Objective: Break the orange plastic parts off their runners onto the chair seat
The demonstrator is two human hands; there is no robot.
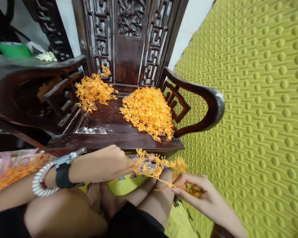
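Observation:
My left hand (109,162) is closed in a pinch on one end of an orange plastic flower sprig (151,165) held over my knees. My right hand (191,191) is closed on the sprig's other end, with more orange pieces bunched in its palm. The left wrist wears a white bead bracelet and a black strap. On the dark carved wooden chair's seat (106,122) lie two heaps of the same orange sprigs: a loose small heap (93,91) at the back left and a dense large heap (149,110) at the right.
A yellow-green studded floor mat (250,109) covers the ground to the right. The chair's curved armrest (201,99) juts out at right. More orange sprigs on pink printed plastic (12,168) lie at the left. A green object (13,49) rests on furniture far left.

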